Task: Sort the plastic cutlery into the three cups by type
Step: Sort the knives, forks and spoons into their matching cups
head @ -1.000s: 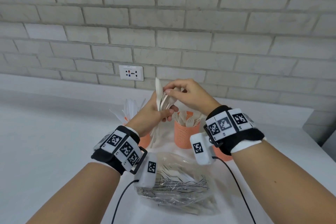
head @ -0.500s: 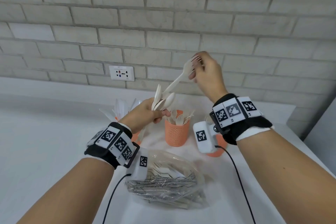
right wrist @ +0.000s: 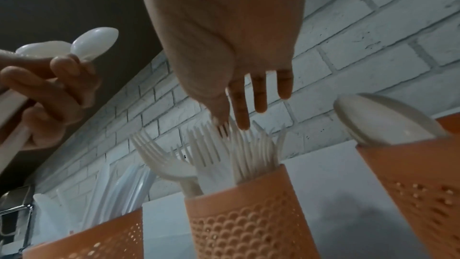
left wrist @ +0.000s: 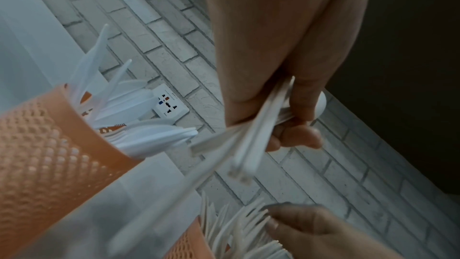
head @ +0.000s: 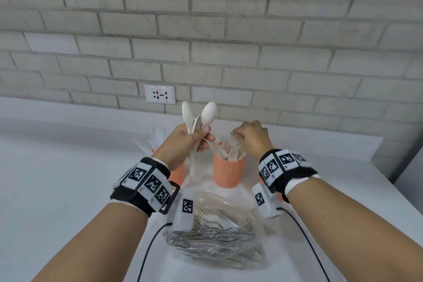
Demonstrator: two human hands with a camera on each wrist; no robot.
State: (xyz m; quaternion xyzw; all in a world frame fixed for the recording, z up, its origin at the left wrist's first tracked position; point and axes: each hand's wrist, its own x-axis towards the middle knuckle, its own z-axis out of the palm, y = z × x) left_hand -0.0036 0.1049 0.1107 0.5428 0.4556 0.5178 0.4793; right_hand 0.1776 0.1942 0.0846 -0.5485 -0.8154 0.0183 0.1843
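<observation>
Head view: left hand (head: 183,144) raised above bench (head: 57,178), fingers curled round bundle of white spoons (head: 201,119), bowls up, handles hanging down below fist. Left wrist view: same bundle's handles (left wrist: 251,145) fanned out under the curled fingers (left wrist: 296,137). Right hand (head: 250,138) lowered over middle cup (head: 226,171), fingers straight and spread, pointing down at forks (head: 229,153) standing in that cup. Right wrist view: fingertips (right wrist: 242,121) at tine tops of forks (right wrist: 224,149), touching or just above, cannot tell; no fork pinched, hand open. Middle cup (right wrist: 239,224) orange mesh, packed with forks, tines up. Left cup (head: 177,173) mostly hidden behind left wrist, translucent knives (head: 155,139) sticking up from it; knives (left wrist: 119,109) and cup (left wrist: 44,157) clearer in left wrist view. Right cup (right wrist: 418,188) orange, beside middle cup, spoon bowls (right wrist: 383,117) showing above rim; hidden behind right wrist in head view. Clear plastic bag (head: 215,233) with unsorted cutlery lying on bench, near side of cups, between forearms. Wall socket (head: 159,94) on brick wall (head: 229,30) behind cups. Marker bands on both wrists, black cables trailing toward near edge.
</observation>
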